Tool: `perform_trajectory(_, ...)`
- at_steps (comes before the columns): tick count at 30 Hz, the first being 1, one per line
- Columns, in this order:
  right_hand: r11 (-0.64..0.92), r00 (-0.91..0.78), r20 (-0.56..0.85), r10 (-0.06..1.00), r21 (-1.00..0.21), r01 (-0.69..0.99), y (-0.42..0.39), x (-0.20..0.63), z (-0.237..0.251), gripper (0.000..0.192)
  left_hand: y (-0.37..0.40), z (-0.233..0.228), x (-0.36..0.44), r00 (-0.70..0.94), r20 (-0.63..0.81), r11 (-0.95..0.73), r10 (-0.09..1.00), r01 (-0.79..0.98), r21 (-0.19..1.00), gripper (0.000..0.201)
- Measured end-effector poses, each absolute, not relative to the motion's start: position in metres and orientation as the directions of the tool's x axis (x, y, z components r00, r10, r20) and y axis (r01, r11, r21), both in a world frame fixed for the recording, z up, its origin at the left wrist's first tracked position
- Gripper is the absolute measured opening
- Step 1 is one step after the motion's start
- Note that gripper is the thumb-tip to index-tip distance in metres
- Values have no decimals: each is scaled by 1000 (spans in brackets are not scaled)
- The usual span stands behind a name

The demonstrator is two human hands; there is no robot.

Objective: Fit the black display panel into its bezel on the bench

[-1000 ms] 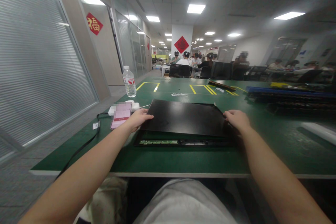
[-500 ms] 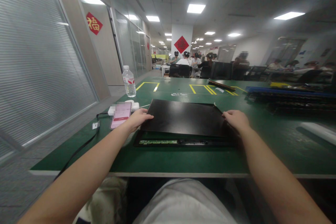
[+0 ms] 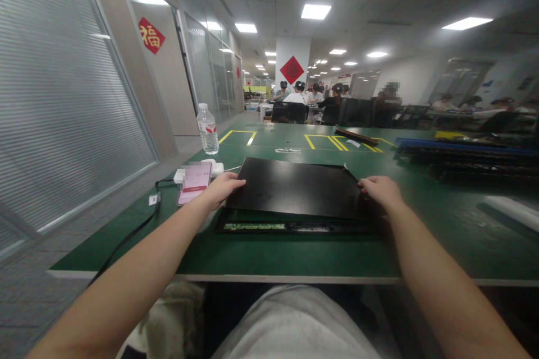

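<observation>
A flat glossy black panel (image 3: 295,186), perhaps a display screen, lies tilted across a black frame (image 3: 357,228) on the green table. Its near edge sits above the frame's near strip, with a gap between. A narrow green circuit board (image 3: 255,226) shows in that strip. My left hand (image 3: 225,188) is closed on the panel's left edge, thumb on top. On the right edge, my right hand (image 3: 379,189) pinches the panel near its far corner. The undersides of both grips are hidden.
Left of the panel lie a phone (image 3: 194,182), white chargers (image 3: 215,167) and a black cable (image 3: 135,234). A water bottle (image 3: 207,130) stands behind them. Stacked dark strips (image 3: 471,156) lie at right, near a white bar (image 3: 511,212). People sit at far tables.
Almost nothing differs. The view has shifted very slightly, and both hands keep their hold on the panel's edges.
</observation>
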State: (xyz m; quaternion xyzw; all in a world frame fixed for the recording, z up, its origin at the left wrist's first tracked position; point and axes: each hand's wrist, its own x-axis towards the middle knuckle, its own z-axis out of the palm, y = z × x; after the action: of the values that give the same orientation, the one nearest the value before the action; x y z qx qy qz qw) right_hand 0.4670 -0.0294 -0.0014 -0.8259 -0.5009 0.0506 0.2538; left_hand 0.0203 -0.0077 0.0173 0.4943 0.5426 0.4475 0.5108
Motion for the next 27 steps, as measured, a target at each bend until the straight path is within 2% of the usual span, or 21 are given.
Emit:
perform_trajectory(11,-387,527,135,839,-532,753,-29,467,-1,28,-1,12,16,2,-101,100,995,79,992,22)
perform_trajectory(27,-358,502,156,851,-527,771,-30,470,-4,27,2,10,14,0,-86,86,996,60,995,31)
